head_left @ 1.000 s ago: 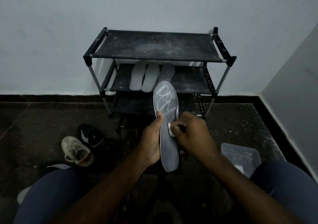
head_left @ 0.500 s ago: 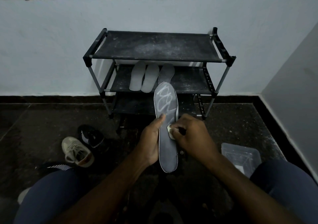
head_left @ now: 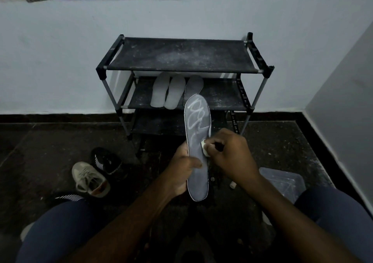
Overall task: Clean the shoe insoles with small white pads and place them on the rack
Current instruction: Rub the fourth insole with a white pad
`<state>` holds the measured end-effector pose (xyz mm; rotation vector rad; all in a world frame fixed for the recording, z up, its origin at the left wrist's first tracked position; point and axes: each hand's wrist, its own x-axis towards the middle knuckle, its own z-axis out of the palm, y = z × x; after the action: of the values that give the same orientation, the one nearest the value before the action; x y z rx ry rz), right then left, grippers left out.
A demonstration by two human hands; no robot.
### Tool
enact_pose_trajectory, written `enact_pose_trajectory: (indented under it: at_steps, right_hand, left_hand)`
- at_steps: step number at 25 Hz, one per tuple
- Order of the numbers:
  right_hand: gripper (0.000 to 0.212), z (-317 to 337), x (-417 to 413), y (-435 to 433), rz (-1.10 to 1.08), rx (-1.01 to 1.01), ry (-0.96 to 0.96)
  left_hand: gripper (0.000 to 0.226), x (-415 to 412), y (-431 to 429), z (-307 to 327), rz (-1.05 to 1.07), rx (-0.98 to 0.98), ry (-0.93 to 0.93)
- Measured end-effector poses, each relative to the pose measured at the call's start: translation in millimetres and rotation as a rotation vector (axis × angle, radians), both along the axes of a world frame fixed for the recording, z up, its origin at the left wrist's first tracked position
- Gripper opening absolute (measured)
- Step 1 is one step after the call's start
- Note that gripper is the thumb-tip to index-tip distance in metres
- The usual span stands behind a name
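Left hand grips grey insole at mid-length, thumb across top face, toe end pointing up toward rack. Right hand pinches small white pad, pad pressed on insole right edge. White scribble marks on insole upper half. Three pale insoles lie side by side on rack middle shelf. Beige sneaker and black sneaker on dark floor at left. Clear plastic container on floor at right, near right knee. Small white bit on floor beside insole heel.
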<state>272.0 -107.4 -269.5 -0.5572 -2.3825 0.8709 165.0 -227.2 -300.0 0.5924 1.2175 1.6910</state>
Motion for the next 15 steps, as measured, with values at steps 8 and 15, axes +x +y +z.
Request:
enact_pose_trajectory:
  at_steps: [8,15]
  right_hand:
    - [0.011,-2.2,-2.9,-3.7,0.001,0.043,-0.056]
    - [0.013,-2.8,-5.7,-12.3,-0.001,0.071,-0.086]
  left_hand:
    - [0.077,3.3,2.1,-1.0,0.062,-0.049,-0.016]
    - [0.076,6.5,2.7,0.6,0.047,-0.062,-0.004]
